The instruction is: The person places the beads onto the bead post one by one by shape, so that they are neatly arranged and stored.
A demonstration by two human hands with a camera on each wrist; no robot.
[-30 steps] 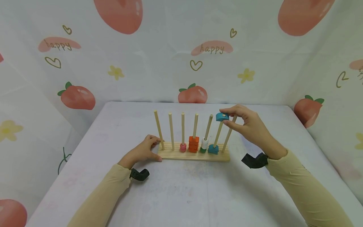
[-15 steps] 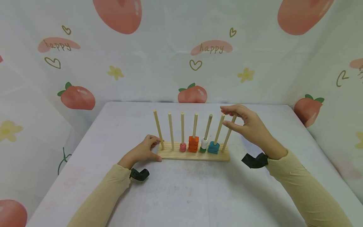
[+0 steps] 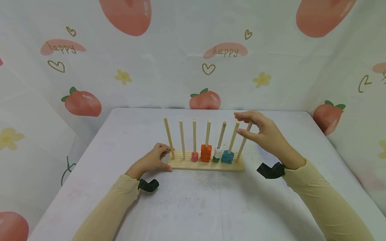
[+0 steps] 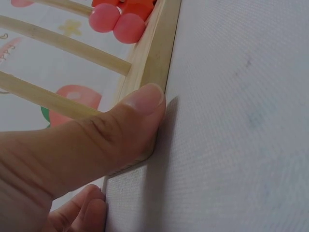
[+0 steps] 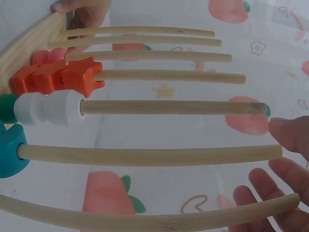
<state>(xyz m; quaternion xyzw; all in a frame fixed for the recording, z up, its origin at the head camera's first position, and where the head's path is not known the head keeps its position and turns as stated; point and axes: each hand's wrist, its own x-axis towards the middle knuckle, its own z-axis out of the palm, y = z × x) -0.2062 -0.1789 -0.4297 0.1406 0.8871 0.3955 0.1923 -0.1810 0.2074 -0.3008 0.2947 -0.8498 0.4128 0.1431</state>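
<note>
A wooden peg board point(image 3: 208, 164) stands on the table, with upright pegs in a row. My left hand point(image 3: 153, 158) grips its left end, the thumb point(image 4: 145, 99) lying along the front edge in the left wrist view. Near the tops of the two rightmost pegs is my right hand point(image 3: 260, 129), fingers spread and holding nothing. Blue beads point(image 3: 227, 157) sit at the foot of the second peg from the right. Beside them, white beads point(image 3: 217, 152) rest over a green bead point(image 3: 215, 160). Orange star-shaped beads point(image 5: 58, 77) and pink beads point(image 3: 194, 156) fill the bases of two further pegs.
The board rests on a pale cloth-covered table point(image 3: 199, 204). Behind it hangs a white curtain point(image 3: 169, 67) printed with peaches. At the left end, two pegs point(image 3: 182, 139) carry no beads. A green cord point(image 3: 68, 167) shows beyond the table's left edge.
One second ago the right hand pinched a blue bead at a peg's top. The hand let go, and the bead slid down onto the blue stack. The left hand has stayed put.
</note>
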